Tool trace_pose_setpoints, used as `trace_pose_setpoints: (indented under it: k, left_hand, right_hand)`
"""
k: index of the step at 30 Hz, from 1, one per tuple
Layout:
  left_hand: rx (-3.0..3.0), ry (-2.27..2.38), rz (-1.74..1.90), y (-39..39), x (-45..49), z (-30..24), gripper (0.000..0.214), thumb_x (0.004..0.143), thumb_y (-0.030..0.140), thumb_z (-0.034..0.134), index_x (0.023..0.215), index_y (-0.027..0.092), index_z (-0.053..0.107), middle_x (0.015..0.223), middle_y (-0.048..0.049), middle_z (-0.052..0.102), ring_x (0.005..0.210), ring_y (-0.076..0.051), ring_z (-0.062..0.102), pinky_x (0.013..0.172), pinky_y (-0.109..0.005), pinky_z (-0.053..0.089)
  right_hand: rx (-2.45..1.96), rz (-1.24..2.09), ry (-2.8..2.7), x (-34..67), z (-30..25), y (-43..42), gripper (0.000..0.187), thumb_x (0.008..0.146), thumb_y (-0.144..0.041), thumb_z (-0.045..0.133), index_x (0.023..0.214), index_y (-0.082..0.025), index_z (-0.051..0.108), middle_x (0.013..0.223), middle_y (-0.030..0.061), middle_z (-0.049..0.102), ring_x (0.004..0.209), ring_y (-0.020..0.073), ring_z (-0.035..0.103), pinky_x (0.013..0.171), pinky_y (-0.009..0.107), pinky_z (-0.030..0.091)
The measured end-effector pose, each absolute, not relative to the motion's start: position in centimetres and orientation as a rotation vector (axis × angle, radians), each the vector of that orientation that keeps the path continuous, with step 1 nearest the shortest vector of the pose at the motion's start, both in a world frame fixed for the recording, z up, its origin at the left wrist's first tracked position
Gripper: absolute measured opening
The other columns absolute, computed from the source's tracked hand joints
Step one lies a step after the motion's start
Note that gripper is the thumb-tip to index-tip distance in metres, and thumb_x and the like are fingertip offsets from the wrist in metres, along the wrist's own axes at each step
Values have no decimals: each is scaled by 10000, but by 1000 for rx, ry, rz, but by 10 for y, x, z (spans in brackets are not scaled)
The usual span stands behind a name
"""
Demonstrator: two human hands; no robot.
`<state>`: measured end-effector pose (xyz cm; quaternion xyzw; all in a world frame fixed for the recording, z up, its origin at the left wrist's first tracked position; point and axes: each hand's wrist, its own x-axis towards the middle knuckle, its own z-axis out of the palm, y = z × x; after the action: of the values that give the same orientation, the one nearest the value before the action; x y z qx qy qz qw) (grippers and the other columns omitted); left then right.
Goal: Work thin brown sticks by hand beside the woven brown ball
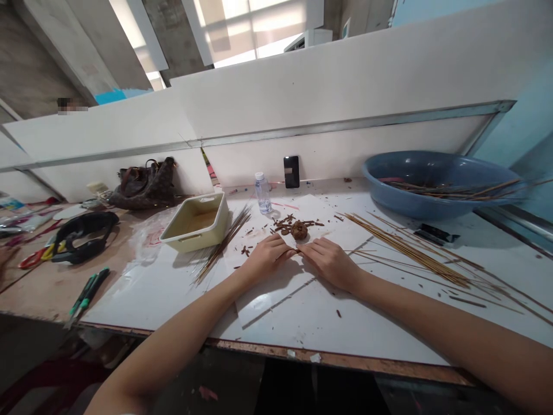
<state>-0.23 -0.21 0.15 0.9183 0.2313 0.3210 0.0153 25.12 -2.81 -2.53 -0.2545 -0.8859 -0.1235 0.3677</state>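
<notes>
Head view | left hand (268, 256) and right hand (329, 262): fingertips closed together, pinching one thin brown stick piece (298, 251) between them | rough round brown lump (299, 230) just beyond fingertips | risk: uneven pull snaps or drops piece; knuckles could nudge lump | writing: none readable; label on clear plastic bottle (262, 193) beyond left fingers is blurred

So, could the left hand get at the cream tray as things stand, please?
Probably yes. The left hand rests on the table close beside the tray, and only a flat bundle of sticks lies between them, low enough to reach over.
</notes>
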Motion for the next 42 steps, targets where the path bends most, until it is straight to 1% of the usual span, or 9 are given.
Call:
trace_pose_setpoints:
  k: [3, 6, 8, 12, 17, 21, 28, 33, 42]
  left_hand:
    - [2857, 731, 997, -1, -3, -2, 332, 1156, 310, 548, 904, 210, 740, 792, -65, 733, 800, -236, 656, 753, -379, 570]
    - [2817, 741, 1023, -1, -3, -3, 215, 1134, 302, 599, 1060, 206, 776, 903, -88, 774, 876, -247, 685, 781, -383, 588]
    - [2801, 743, 1049, -2, -3, -3, 184, 1121, 309, 628, 1108, 209, 782, 933, -93, 781, 897, -249, 693, 798, -388, 596]
    - [2834, 697, 1054, -2, -2, 0, 236, 1134, 291, 601, 992, 210, 771, 843, -68, 767, 835, -234, 676, 800, -388, 586]
    - [2835, 740, 1087, -2, -2, 1, 171, 1115, 282, 635, 1054, 211, 778, 899, -85, 780, 898, -252, 684, 817, -399, 589]
    - [2839, 729, 1060, -3, -2, 2, 229, 1127, 261, 604, 966, 215, 761, 815, -61, 749, 833, -239, 666, 780, -384, 576]
    - [2850, 746, 1039, -5, -2, 2, 167, 1110, 296, 645, 1098, 205, 785, 927, -94, 791, 905, -254, 690, 810, -395, 597]
    - [2842, 751, 980, -5, -1, 0, 202, 1115, 265, 602, 1086, 206, 793, 910, -100, 789, 886, -258, 695, 786, -402, 601]
    - [2841, 721, 1034, -7, 2, 3, 178, 1087, 233, 621, 1046, 204, 792, 892, -92, 796, 860, -248, 701, 791, -403, 602]
  right_hand:
    - [-675, -313, -2265, 249, -25, -28, 182, 1149, -176, 527, 1241, -136, 679, 955, 93, 780, 835, 271, 679, 758, 424, 518]
    - [-681, -272, -2257, 250, -24, -29, 201, 1150, -159, 497, 1260, -152, 664, 1040, 112, 786, 883, 276, 693, 802, 425, 530]
    - [-691, -243, -2251, 250, -24, -29, 214, 1149, -157, 484, 1273, -167, 658, 1078, 118, 788, 902, 276, 701, 821, 426, 533]
    - [-705, -240, -2255, 251, -25, -29, 185, 1146, -183, 504, 1228, -179, 671, 993, 100, 783, 853, 278, 692, 778, 430, 522]
    - [-709, -233, -2249, 250, -28, -26, 222, 1145, -185, 487, 1283, -167, 660, 1068, 123, 790, 909, 285, 703, 829, 441, 525]
    - [-715, -281, -2256, 250, -27, -26, 195, 1147, -175, 490, 1209, -163, 675, 964, 98, 784, 825, 272, 684, 776, 428, 501]
    - [-706, -257, -2242, 250, -25, -27, 183, 1148, -172, 507, 1248, -160, 660, 1036, 106, 795, 881, 271, 704, 811, 425, 516]
    - [-685, -239, -2244, 249, -25, -27, 170, 1158, -221, 524, 1255, -177, 656, 1060, 106, 805, 892, 272, 720, 806, 430, 527]
    - [-678, -208, -2253, 248, -23, -29, 185, 1164, -224, 509, 1244, -178, 669, 1011, 93, 796, 858, 265, 720, 790, 427, 527]
